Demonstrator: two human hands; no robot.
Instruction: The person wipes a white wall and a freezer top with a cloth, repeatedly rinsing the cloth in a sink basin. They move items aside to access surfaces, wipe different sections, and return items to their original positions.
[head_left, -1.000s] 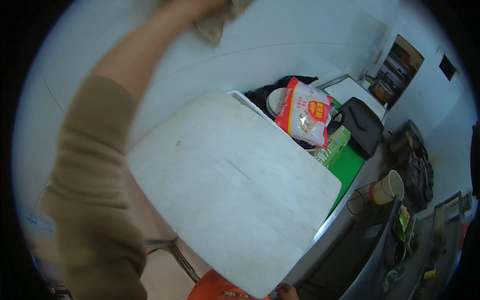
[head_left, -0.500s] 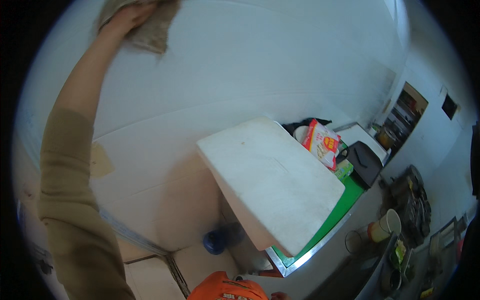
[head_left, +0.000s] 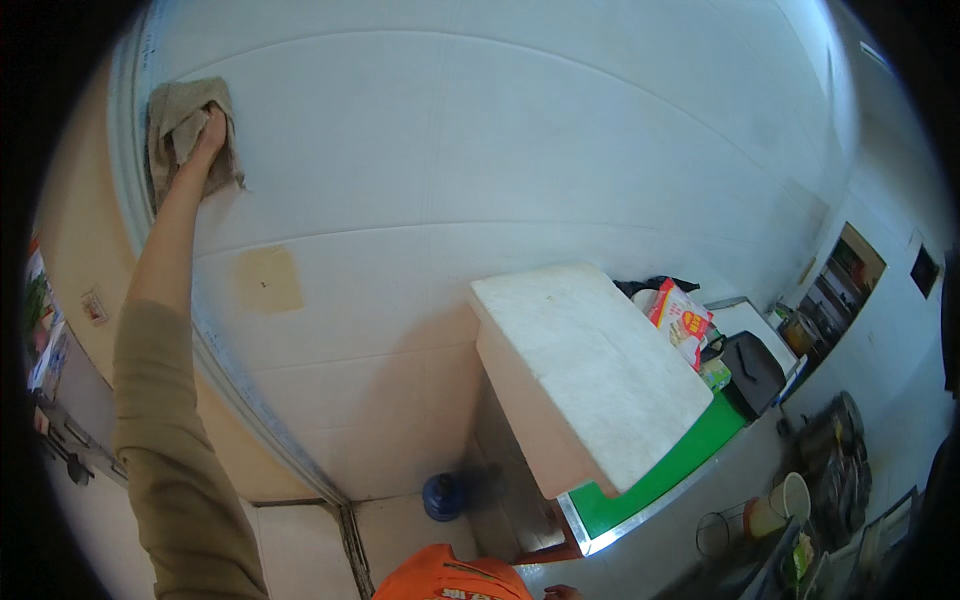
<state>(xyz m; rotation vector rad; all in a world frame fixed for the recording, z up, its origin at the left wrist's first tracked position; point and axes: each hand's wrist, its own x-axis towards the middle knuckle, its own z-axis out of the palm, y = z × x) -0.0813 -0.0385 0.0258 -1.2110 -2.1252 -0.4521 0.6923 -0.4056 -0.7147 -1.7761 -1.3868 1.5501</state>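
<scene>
My left arm, in an olive-brown sleeve, reaches up the white panelled wall (head_left: 420,140). My left hand (head_left: 212,132) is closed on a folded brown cloth (head_left: 188,100), which lies against the wall beside the pale corner trim (head_left: 128,150). Below the cloth, a square beige patch (head_left: 268,278) shows on the wall. Only a small part of my right hand (head_left: 562,592) shows at the lower edge, beside my orange garment (head_left: 450,575); its fingers are mostly hidden.
A large white foam box (head_left: 590,370) stands on a green-topped counter (head_left: 655,455). Behind it are a red-and-white packet (head_left: 682,320) and a black case-like item (head_left: 752,368). A blue water jug (head_left: 442,497) sits on the floor. Pots and a tall pale bucket (head_left: 790,498) stand at right.
My left hand has moved the cloth leftward across the wall, from right of the beige patch to the corner trim. My view has turned left, showing more beyond the corner.
</scene>
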